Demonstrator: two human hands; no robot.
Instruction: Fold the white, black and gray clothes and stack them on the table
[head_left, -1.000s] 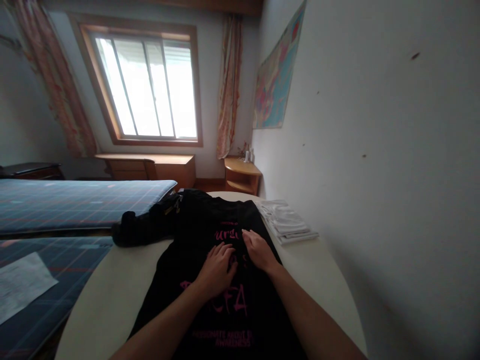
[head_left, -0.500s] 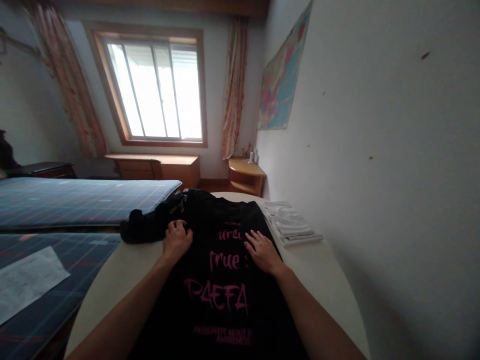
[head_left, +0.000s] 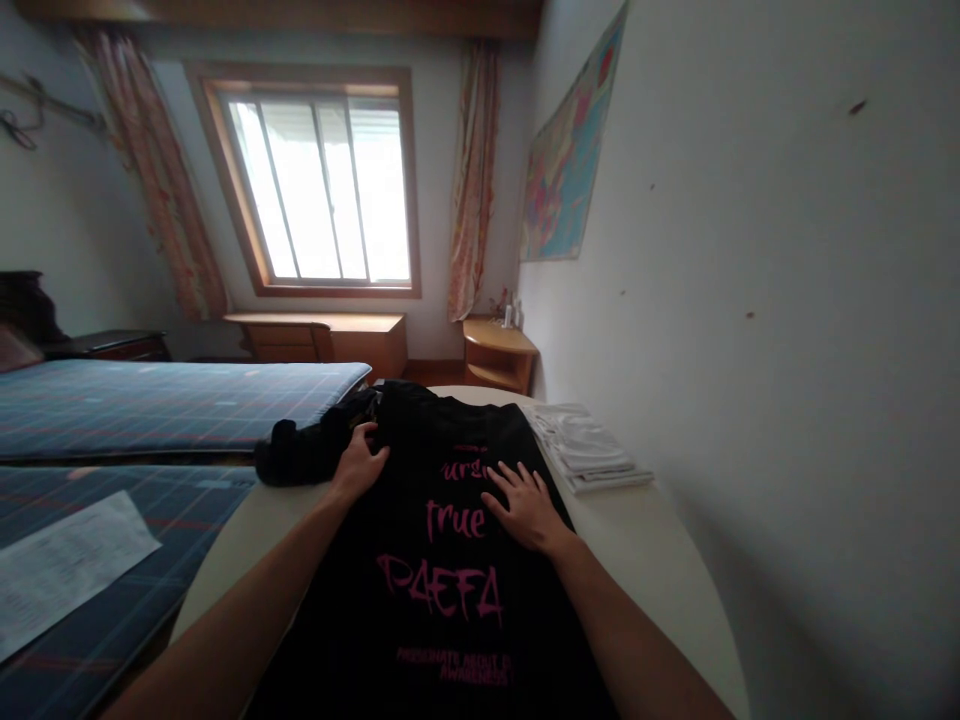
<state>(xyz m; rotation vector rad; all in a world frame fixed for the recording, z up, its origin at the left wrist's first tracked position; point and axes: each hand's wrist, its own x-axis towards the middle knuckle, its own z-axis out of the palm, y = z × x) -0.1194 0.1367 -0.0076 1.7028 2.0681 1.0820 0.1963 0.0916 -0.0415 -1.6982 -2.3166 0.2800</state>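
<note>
A black T-shirt [head_left: 450, 550] with pink lettering lies spread on a round pale table [head_left: 660, 560], its lower part running out of the bottom of the view. My left hand [head_left: 362, 463] rests at the shirt's upper left edge, thumb and forefinger apart and its other fingers partly hidden. On the right half of the print, my right hand [head_left: 525, 507] lies flat with fingers spread, covering some letters. Just left of my left hand is a bunched black cloth [head_left: 292, 455]; I cannot tell whether it is joined to the shirt.
Folded white cloths [head_left: 589, 450] are stacked at the table's right, near the wall [head_left: 787, 420]. Blue plaid mattresses [head_left: 187, 400] stand to the left, one bearing a paper sheet [head_left: 75, 565]. Beyond are a wooden desk [head_left: 367, 335] and a corner shelf [head_left: 499, 340].
My left hand has moved slightly up along the shirt's edge, its thumb and forefinger wider apart. My right hand's fingers have spread more on the print. The view has shifted slightly.
</note>
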